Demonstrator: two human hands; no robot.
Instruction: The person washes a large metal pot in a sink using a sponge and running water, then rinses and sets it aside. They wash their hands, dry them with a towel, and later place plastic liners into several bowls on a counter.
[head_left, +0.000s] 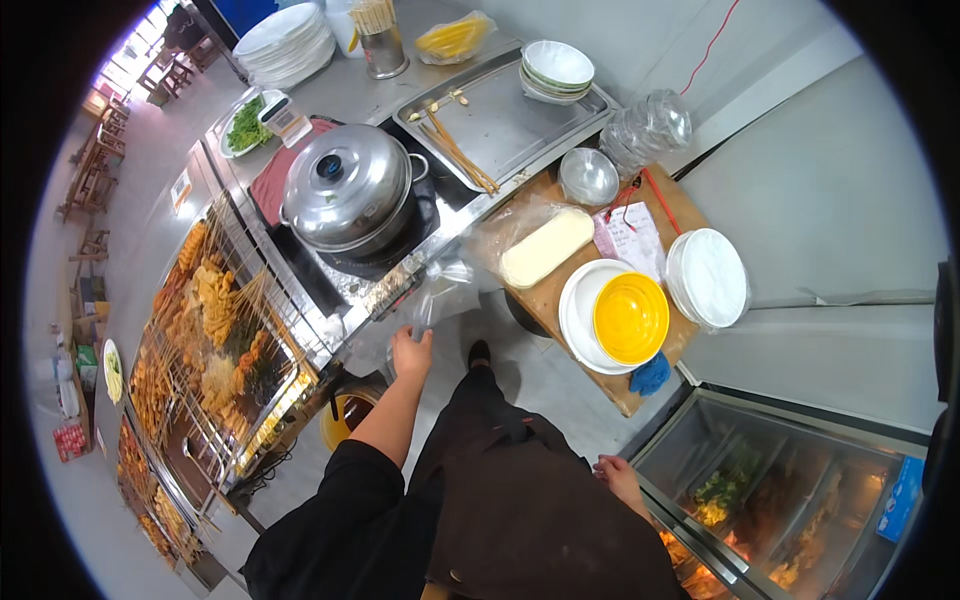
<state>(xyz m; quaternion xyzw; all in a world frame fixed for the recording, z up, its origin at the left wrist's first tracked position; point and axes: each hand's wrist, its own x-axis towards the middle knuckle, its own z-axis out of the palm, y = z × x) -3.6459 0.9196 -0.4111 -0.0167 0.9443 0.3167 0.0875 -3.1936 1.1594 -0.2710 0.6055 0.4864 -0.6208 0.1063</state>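
Observation:
My left hand (412, 352) reaches forward to clear plastic bags (448, 276) hanging at the counter's edge; its fingers are at the bags' lower part, and I cannot tell whether they grip the plastic. Low beside my apron, near the glass-topped food case (780, 480), my right hand (617, 474) has its fingers partly curled, with nothing visible in it. Ahead on the counter a lidded steel pot (349, 187) sits on a black cooktop. On the wooden table (611, 386) a yellow bowl (631, 317) rests on white plates (574, 300).
Skewered food (217, 330) fills trays at the left. A steel tray (502, 112) with chopsticks and stacked bowls (556, 67) stands at the back. A yellow bucket (335, 422) is on the floor below the counter. Wrapped white bowls (707, 277) stand on the wooden table.

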